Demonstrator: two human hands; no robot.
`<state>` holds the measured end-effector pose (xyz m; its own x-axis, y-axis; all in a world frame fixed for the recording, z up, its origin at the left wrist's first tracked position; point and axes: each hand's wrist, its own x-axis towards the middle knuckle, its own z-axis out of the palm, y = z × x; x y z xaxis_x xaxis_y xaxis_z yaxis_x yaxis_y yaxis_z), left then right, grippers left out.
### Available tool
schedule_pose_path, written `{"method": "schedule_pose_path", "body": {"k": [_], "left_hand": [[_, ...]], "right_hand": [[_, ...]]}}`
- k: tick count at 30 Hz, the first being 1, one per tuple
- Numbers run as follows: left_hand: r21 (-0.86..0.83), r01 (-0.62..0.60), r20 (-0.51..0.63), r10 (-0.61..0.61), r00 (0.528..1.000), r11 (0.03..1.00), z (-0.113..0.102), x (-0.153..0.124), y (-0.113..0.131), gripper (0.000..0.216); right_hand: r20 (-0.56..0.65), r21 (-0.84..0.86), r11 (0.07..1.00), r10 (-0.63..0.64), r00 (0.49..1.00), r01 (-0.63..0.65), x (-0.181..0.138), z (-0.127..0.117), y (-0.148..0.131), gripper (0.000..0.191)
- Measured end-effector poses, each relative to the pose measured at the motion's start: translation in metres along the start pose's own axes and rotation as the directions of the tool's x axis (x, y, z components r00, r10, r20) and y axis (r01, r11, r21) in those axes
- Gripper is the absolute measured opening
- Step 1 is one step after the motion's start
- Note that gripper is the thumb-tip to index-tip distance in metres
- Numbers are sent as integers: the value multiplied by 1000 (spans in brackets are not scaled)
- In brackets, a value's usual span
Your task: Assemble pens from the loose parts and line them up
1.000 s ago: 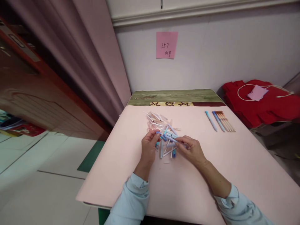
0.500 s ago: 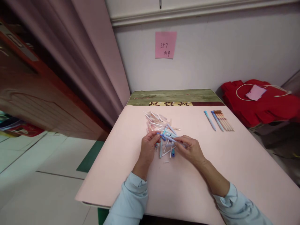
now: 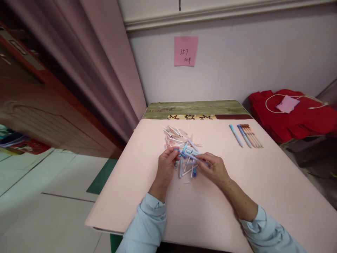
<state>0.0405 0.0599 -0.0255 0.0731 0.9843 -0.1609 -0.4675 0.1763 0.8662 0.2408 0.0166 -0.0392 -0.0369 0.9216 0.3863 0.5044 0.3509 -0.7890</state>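
Note:
A heap of loose pen parts [image 3: 181, 144], pale blue, white and pinkish, lies in the middle of the pink table cover [image 3: 205, 207]. My left hand [image 3: 166, 167] pinches the blue end of a pen [image 3: 188, 154] just above the heap's near edge. My right hand [image 3: 214, 168] grips the other end of the same pen. Both hands are closed on it, fingertips a few centimetres apart. Further loose pieces lie on the cover under and between my hands.
A row of several whole pens [image 3: 246, 135], blue and orange, lies at the far right of the cover. Beyond it the green tabletop [image 3: 195, 107] meets the wall with a pink note [image 3: 185, 51]. Red cloth with a white cable [image 3: 292, 112] lies right; a curtain [image 3: 105, 70] hangs left.
Almost nothing: both hands stay on the pen over the heap, with the left fingertips shifted slightly along the blue end.

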Motion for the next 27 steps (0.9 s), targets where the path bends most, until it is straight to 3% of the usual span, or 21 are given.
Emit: {"method": "schedule_pose_path", "body": {"k": [12,18,27], "left_hand": [[-52,51,1,-51,999,997,4,-3,3,29],[-12,5,-11,-5,1000,1000,5,-3,4,27],[3,-15,6,15,1000,1000,6,-4,5,25]], "right_hand": [[-2,5,1000,-18,1000,18,0,1,1,17],[17,-1,1000,-17,1000,17,-1,2,4,16],[79,152,986,60,995,-72,-6,12,4,25]]}}
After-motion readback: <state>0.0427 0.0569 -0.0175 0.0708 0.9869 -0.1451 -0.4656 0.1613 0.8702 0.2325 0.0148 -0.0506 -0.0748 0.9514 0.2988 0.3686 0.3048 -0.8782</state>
